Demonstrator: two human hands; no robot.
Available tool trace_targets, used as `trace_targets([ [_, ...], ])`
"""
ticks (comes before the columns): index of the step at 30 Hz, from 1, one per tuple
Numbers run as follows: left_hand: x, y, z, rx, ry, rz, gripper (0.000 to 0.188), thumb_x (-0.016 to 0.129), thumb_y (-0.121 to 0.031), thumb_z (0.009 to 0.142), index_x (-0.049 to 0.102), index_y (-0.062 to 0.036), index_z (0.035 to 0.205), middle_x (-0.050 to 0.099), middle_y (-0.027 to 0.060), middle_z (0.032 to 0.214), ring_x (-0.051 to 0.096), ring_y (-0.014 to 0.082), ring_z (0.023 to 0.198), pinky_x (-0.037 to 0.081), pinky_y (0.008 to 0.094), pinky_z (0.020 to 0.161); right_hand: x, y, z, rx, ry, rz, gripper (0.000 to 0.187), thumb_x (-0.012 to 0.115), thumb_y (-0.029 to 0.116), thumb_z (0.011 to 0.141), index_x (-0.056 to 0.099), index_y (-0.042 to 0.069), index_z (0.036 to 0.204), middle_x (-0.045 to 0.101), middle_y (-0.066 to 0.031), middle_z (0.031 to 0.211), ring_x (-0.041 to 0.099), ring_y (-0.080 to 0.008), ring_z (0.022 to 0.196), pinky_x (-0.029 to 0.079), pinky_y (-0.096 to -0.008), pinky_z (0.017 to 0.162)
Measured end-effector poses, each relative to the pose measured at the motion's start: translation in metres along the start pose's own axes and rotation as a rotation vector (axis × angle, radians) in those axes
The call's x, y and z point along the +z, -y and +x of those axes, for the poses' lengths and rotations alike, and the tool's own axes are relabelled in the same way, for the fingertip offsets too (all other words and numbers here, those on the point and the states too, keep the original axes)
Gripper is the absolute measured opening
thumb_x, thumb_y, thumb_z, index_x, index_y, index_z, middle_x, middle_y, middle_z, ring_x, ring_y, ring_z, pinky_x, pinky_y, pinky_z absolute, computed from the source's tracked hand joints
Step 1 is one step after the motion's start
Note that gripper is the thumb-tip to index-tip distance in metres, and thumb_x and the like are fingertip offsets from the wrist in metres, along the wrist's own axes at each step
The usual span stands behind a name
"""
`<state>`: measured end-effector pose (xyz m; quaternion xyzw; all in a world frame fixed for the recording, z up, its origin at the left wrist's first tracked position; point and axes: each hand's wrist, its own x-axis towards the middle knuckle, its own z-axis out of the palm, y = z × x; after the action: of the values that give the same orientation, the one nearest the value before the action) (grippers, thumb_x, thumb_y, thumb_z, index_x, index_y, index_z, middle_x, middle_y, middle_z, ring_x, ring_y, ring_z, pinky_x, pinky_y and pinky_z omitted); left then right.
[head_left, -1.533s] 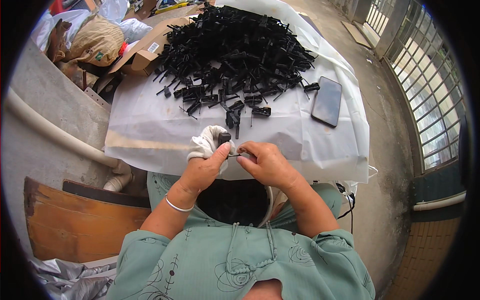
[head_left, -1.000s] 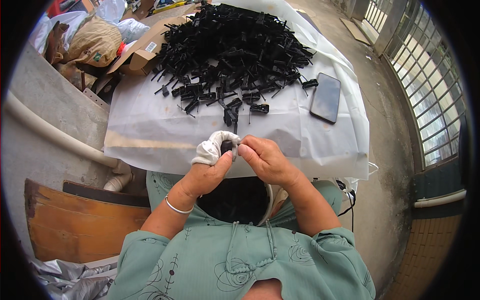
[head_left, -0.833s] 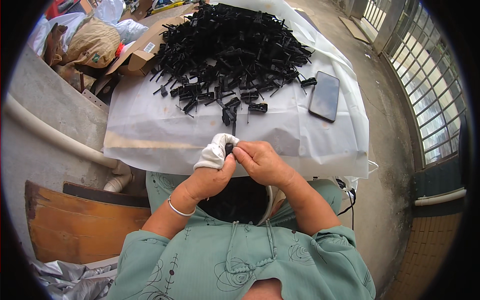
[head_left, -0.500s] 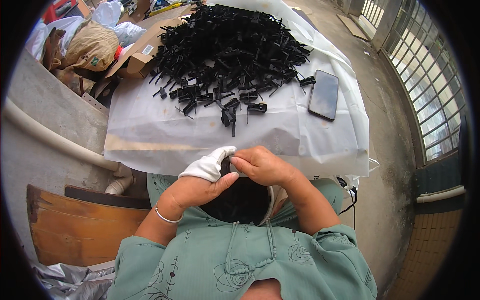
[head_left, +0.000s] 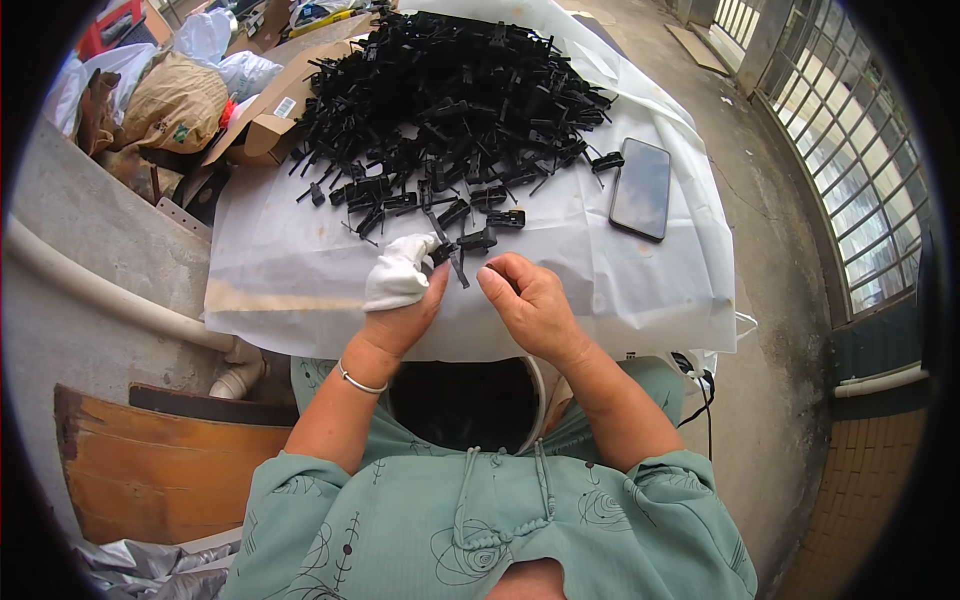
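Note:
My left hand [head_left: 405, 285], its fingers in a white glove and its thumb bare, is at the near side of a pile on the table. Its fingers and thumb close on a small black plastic part [head_left: 443, 252] with thin prongs. Just to the right, my right hand [head_left: 530, 305] is bare, with its fingers curled against the thumb; anything in them is hidden. Beyond both hands lies a large heap of similar black plastic parts [head_left: 450, 110], with several loose ones such as a black part [head_left: 505, 218] at its near edge.
White sheeting [head_left: 560, 300] covers the table. A dark-screened phone [head_left: 640, 190] lies right of the heap. Between my knees stands a round bucket [head_left: 541, 400] with a dark inside. Cardboard [head_left: 270, 130] and bags [head_left: 175, 100] crowd the far left; a barred window [head_left: 850, 150] is at right.
Both hands have moved forward from above the bucket to the table's near part and drawn apart. My left hand has taken hold of a black part at the heap's edge.

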<state>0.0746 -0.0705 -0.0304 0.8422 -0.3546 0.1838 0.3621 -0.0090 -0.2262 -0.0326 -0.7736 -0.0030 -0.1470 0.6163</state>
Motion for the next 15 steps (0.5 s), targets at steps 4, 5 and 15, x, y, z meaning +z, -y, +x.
trace_targets([
  [4, -0.012, -0.022, -0.005, 0.138, 0.264, -0.047, 0.027, 0.066, 0.0, 0.066, 0.062, -0.0019, 0.093, 0.063, 0.0149, 0.092, 0.061, 0.031, 0.084, 0.05, 0.036, 0.07, 0.004, 0.007, -0.001, -0.016, -0.019, 0.156, 0.012, 0.06, 0.013, 0.088, 0.061, 0.002, 0.09, 0.052, -0.0003, 0.068, 0.043, -0.0065, 0.058, 0.038, -0.0233, 0.053],
  [5, -0.011, -0.023, -0.006, 0.146, 0.304, -0.056, 0.024, 0.065, -0.002, 0.07, 0.063, -0.0029, 0.094, 0.062, 0.015, 0.096, 0.061, 0.0304, 0.081, 0.05, 0.0352, 0.067, 0.005, 0.008, -0.001, -0.062, -0.002, 0.161, 0.008, 0.061, 0.009, 0.086, 0.062, 0.002, 0.09, 0.053, 0.0, 0.069, 0.043, -0.006, 0.058, 0.038, -0.0231, 0.053],
  [15, -0.024, -0.031, -0.024, -0.667, 0.326, -1.131, 0.031, 0.057, -0.016, 0.091, 0.049, -0.001, 0.117, 0.06, 0.0048, 0.094, 0.054, 0.0062, 0.07, 0.045, 0.0193, 0.057, 0.001, 0.006, -0.006, -0.624, 0.111, -0.092, 0.02, 0.067, -0.001, 0.074, 0.062, 0.005, 0.093, 0.051, -0.0066, 0.065, 0.049, -0.0211, 0.053, 0.04, -0.0299, 0.048],
])
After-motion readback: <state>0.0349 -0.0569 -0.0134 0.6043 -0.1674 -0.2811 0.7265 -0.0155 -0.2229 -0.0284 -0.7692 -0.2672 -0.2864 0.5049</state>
